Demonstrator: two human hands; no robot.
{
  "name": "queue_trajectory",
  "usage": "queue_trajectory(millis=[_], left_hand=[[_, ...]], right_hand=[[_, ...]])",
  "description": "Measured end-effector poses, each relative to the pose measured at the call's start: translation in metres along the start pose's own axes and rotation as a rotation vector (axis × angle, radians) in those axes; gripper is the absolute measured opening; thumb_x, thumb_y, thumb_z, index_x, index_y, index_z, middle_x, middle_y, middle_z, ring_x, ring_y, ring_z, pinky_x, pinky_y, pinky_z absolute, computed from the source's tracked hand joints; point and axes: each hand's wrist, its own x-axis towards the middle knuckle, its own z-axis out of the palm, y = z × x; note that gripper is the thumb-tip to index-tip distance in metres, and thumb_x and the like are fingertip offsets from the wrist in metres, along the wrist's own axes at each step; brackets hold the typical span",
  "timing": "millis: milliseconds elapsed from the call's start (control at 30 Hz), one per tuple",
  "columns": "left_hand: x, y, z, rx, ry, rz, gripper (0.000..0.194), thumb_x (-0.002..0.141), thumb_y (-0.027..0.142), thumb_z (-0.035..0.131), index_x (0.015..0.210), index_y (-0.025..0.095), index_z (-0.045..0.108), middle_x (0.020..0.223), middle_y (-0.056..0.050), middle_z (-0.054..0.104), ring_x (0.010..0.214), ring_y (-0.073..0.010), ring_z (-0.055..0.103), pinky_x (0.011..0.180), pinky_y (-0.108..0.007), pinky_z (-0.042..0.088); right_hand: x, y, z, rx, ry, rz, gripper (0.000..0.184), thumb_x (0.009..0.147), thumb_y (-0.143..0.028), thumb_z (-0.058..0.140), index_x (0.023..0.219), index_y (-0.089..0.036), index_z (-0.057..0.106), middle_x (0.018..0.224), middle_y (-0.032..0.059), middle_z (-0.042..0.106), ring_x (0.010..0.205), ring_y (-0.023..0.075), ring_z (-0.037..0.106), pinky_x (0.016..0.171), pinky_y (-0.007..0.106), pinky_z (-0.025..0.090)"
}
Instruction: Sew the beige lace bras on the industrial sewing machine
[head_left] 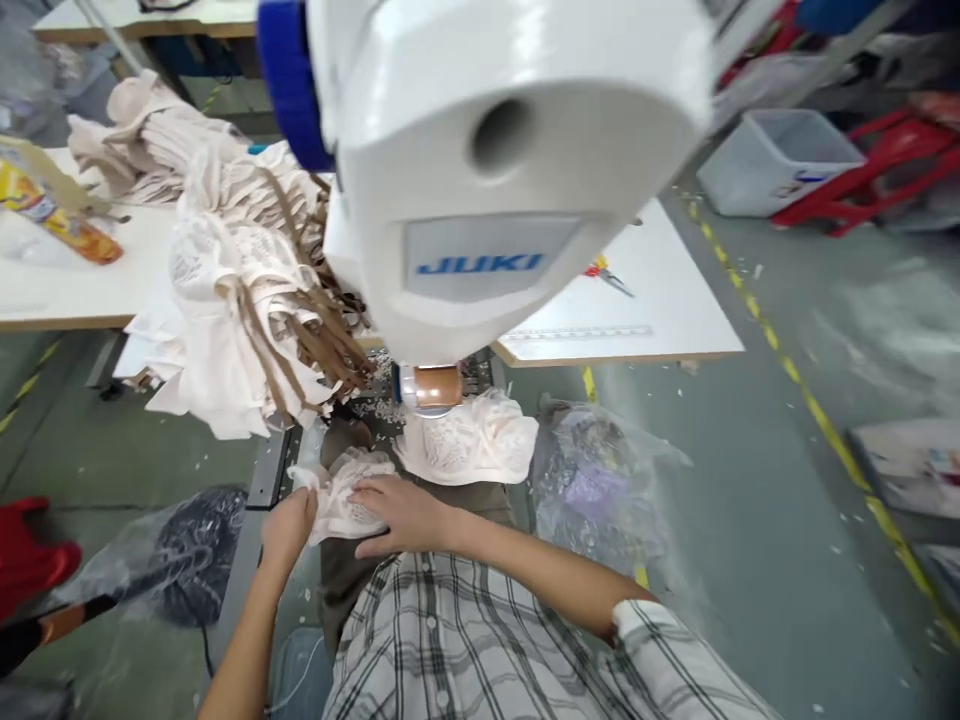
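A pale pink lace bra piece (341, 495) lies in my lap, just below a white JUKI sewing machine head (487, 180). My left hand (289, 530) pinches its left edge with closed fingers. My right hand (401, 515) lies over its right side, fingers pressed on the fabric. A second lace cup (472, 440) sits under the machine's copper-coloured end (435, 388), apart from both hands.
A heap of pink bras with brown straps (240, 300) hangs off the white table (660, 310) at left. Clear plastic bags (592, 490) lie on the floor at right, a dark bag (187, 550) at left. A grey bin (776, 160) and red stools stand far right.
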Motion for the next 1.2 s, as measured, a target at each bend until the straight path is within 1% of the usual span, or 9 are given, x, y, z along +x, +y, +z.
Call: queue_trajectory(millis=[100, 200, 333, 467, 567, 733, 867, 1000, 1200], left_hand=[[-0.032, 0.018, -0.023, -0.046, 0.036, 0.119, 0.040, 0.099, 0.042, 0.030, 0.074, 0.019, 0.051, 0.072, -0.007, 0.061, 0.070, -0.0205, 0.059, 0.061, -0.028, 0.032], [-0.056, 0.034, -0.047, -0.351, -0.009, 0.304, 0.047, 0.097, 0.052, 0.033, 0.065, 0.020, 0.044, 0.059, 0.000, 0.048, 0.061, -0.0158, 0.050, 0.060, -0.025, 0.035], [-0.055, 0.050, -0.065, -0.798, 0.067, 0.253, 0.040, 0.086, 0.057, 0.057, 0.099, 0.019, 0.062, 0.098, -0.006, 0.066, 0.090, -0.0198, 0.059, 0.075, -0.025, 0.045], [-0.049, 0.071, -0.064, -1.190, -0.549, 0.194, 0.056, 0.079, 0.059, 0.068, 0.115, 0.016, 0.065, 0.100, -0.012, 0.071, 0.085, -0.0236, 0.064, 0.071, -0.028, 0.049], [-0.052, 0.094, -0.067, -1.298, -0.681, 0.209, 0.055, 0.076, 0.058, 0.071, 0.109, 0.014, 0.069, 0.086, -0.010, 0.072, 0.076, -0.0225, 0.064, 0.066, -0.027, 0.047], [-0.064, 0.136, -0.098, -1.042, -0.603, 0.419, 0.040, 0.084, 0.053, 0.065, 0.092, 0.014, 0.071, 0.080, -0.007, 0.068, 0.069, -0.0177, 0.060, 0.062, -0.024, 0.043], [-0.084, 0.173, -0.125, -0.724, -0.491, 0.747, 0.041, 0.097, 0.044, 0.045, 0.081, 0.014, 0.067, 0.073, -0.004, 0.061, 0.064, -0.0123, 0.051, 0.058, -0.022, 0.036], [-0.090, 0.198, -0.146, -0.605, -0.285, 0.900, 0.045, 0.097, 0.041, 0.046, 0.061, 0.015, 0.055, 0.052, 0.004, 0.040, 0.050, -0.0069, 0.032, 0.049, -0.022, 0.022], [-0.056, 0.197, -0.186, -0.658, -0.013, 0.598, 0.033, 0.085, 0.042, 0.064, 0.064, 0.017, 0.056, 0.056, 0.004, 0.046, 0.054, -0.0091, 0.041, 0.051, -0.021, 0.031]], right_hand=[[0.019, 0.005, -0.001, -0.048, 0.023, 0.078, 0.077, 0.078, -0.060, 0.072, 0.134, -0.013, 0.051, 0.135, 0.0166, 0.058, 0.123, 0.0290, 0.054, 0.100, 0.036, 0.042], [0.026, -0.003, -0.016, -0.103, -0.276, 0.113, 0.053, 0.086, -0.065, 0.058, 0.098, -0.015, 0.065, 0.089, 0.0075, 0.071, 0.079, 0.0215, 0.063, 0.066, 0.028, 0.043], [0.001, -0.032, -0.051, -0.091, -0.321, 0.060, 0.056, 0.096, -0.061, 0.044, 0.063, -0.017, 0.053, 0.055, -0.0017, 0.052, 0.052, 0.0112, 0.043, 0.051, 0.026, 0.026], [-0.041, -0.059, -0.087, 0.124, -0.151, 0.161, 0.052, 0.093, -0.057, 0.054, 0.060, -0.017, 0.047, 0.053, -0.0055, 0.042, 0.051, 0.0078, 0.039, 0.051, 0.023, 0.027], [-0.066, -0.071, -0.113, 0.242, -0.097, 0.225, 0.041, 0.094, -0.051, 0.056, 0.073, -0.016, 0.059, 0.064, -0.0031, 0.054, 0.059, 0.0093, 0.048, 0.056, 0.022, 0.032], [-0.100, -0.074, -0.154, 0.321, -0.177, 0.362, 0.038, 0.089, -0.054, 0.061, 0.105, -0.019, 0.067, 0.090, 0.0029, 0.069, 0.075, 0.0163, 0.061, 0.063, 0.024, 0.041], [-0.110, -0.065, -0.170, 0.198, 0.162, 0.532, 0.077, 0.068, -0.063, 0.079, 0.132, -0.026, 0.056, 0.121, 0.0092, 0.064, 0.103, 0.0261, 0.060, 0.080, 0.031, 0.046], [-0.096, -0.055, -0.172, 0.352, 0.110, 0.318, 0.040, 0.081, -0.058, 0.070, 0.094, -0.021, 0.069, 0.086, 0.0034, 0.068, 0.081, 0.0187, 0.061, 0.064, 0.025, 0.042], [-0.056, -0.043, -0.188, 0.241, 0.410, 0.360, 0.047, 0.092, -0.053, 0.055, 0.062, -0.017, 0.052, 0.058, -0.0026, 0.047, 0.055, 0.0104, 0.043, 0.052, 0.023, 0.029]])
